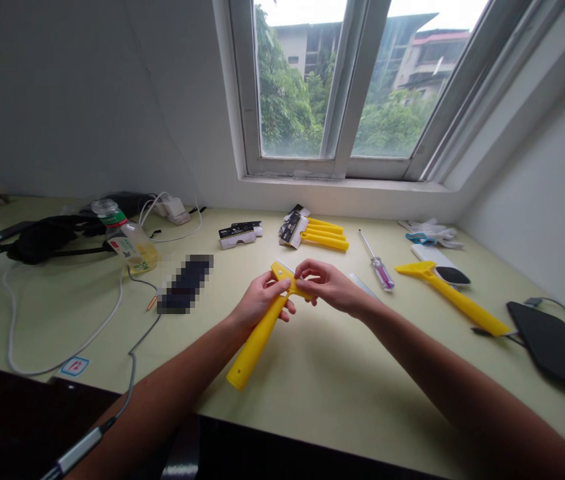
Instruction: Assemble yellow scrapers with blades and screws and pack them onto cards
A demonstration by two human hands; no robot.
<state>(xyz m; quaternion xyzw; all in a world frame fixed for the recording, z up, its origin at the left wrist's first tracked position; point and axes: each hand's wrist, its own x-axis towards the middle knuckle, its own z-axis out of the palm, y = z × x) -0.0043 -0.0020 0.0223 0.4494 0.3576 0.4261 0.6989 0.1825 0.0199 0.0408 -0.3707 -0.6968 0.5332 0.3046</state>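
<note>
A yellow scraper (258, 340) slants over the front of the table, its handle end toward me and its head away. My left hand (261, 297) is closed round it just below the head, thumb on top. At the head, my right hand (321, 283) has its fingers closed on the right side; any small part between those fingertips is hidden. A flat metal strip (362, 285), like a blade, lies partly behind my right wrist. Beyond it is a screwdriver (377, 261) with a clear and purple handle. Another yellow scraper (457, 300) rests at the right.
Several yellow scrapers (325, 235) with card labels are stacked near the window, beside small boxes (237, 235). On the left stand a bottle (130, 240) and cables (67, 365); a blurred-out dark object (185, 285) lies nearer. A black device (557, 343) is far right.
</note>
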